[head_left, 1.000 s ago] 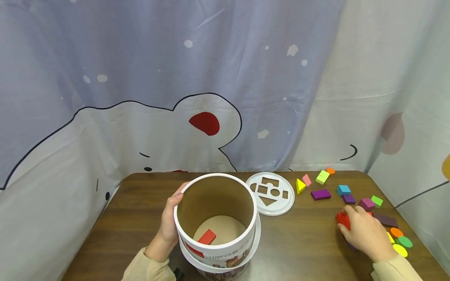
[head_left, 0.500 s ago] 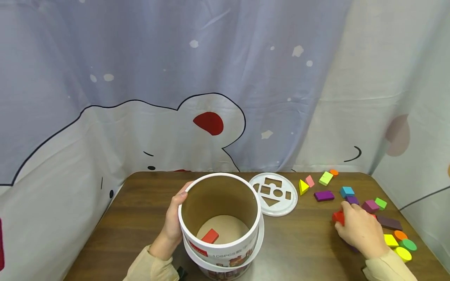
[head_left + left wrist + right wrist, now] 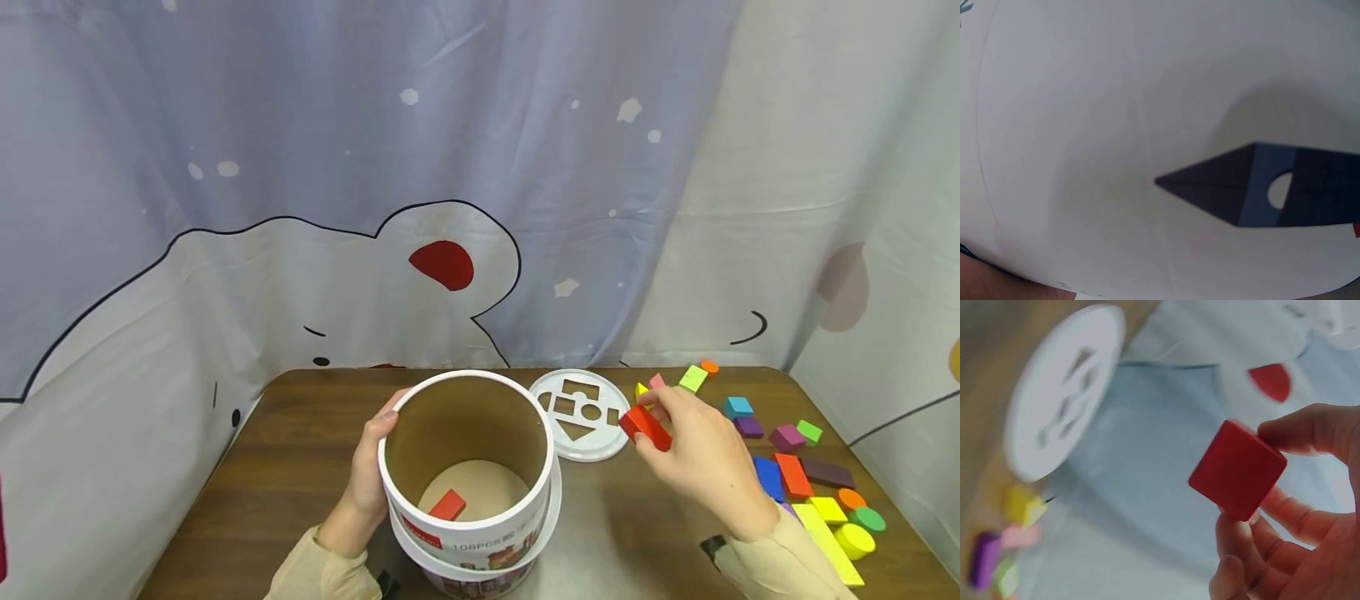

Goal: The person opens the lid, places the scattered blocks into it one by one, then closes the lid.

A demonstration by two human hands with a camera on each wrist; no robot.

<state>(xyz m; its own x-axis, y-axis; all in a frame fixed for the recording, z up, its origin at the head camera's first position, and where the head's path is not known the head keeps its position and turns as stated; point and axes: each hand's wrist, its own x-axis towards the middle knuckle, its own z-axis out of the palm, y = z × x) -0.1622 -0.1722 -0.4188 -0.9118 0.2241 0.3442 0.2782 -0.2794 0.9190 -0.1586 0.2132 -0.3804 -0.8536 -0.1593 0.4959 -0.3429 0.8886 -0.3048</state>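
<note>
In the head view my left hand grips the left side of a white bucket, its thumb at the rim. One red block lies on the bucket's floor. My right hand is raised over the table to the right of the bucket. It pinches another red block between thumb and fingers. The right wrist view shows that red block end-on, as a square face, held by the right hand. In the left wrist view, a blank white surface fills most of the picture.
A white lid with cut-out shapes lies behind the bucket to the right. Several coloured blocks spread over the table's right side, among them a blue block, a long yellow block and a green disc. A curtain hangs behind the table.
My right hand has lifted a red block from the group at the right and moved left toward the bucket. Blocks it covered now show. The left hand still holds the bucket.
</note>
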